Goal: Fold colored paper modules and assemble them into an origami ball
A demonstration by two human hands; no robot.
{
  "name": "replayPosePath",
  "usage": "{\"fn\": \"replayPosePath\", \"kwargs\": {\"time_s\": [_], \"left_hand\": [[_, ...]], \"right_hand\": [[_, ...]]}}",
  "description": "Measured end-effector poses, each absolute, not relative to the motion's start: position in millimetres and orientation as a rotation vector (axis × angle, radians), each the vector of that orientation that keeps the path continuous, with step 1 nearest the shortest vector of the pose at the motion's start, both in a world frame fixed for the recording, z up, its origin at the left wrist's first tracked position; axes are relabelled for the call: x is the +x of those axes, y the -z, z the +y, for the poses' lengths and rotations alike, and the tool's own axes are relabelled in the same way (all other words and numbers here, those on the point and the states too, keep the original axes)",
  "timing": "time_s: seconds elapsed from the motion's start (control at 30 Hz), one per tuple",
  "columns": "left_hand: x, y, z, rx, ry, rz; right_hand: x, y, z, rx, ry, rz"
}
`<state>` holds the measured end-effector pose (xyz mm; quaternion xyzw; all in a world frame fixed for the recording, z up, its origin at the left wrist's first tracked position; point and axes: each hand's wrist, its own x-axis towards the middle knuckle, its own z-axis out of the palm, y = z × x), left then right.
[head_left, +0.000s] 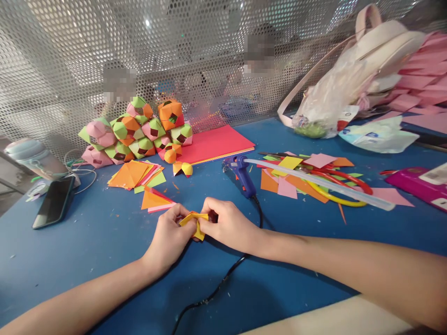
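Between my two hands is a small yellow folded paper piece (pixel 198 229), with a bit of red-orange at its top edge. My left hand (pixel 173 236) pinches its left side, thumb in front. My right hand (pixel 226 223) grips its right side, the fingertips partly hidden behind the paper. Just beyond lie orange and pink folded papers (pixel 153 199). Farther back is a stack of orange, red and green paper squares (pixel 134 175). A blue glue gun (pixel 242 174) with a long clear glue stick lies beyond my right hand.
Folded paper balls (pixel 127 128) are piled against the perforated metal screen (pixel 209 56). Red paper sheets (pixel 223 142), scissors (pixel 340 197) and paper scraps (pixel 288 184) lie behind. A phone (pixel 54 202) and bottle (pixel 35 158) stand left; a bag (pixel 377 46) right. A black cord (pixel 223 280) crosses the blue table (pixel 104 251).
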<state>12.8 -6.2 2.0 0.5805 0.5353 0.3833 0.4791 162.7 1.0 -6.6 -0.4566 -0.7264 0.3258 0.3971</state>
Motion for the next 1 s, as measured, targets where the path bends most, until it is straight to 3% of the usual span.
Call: {"fn": "replayPosePath", "kwargs": {"time_s": [1.0], "left_hand": [[8.9,2.3,-4.3,1.404,-0.833,1.225]], "right_hand": [[169.1,8.1,4.3,-0.910,-0.818,-1.788]]}}
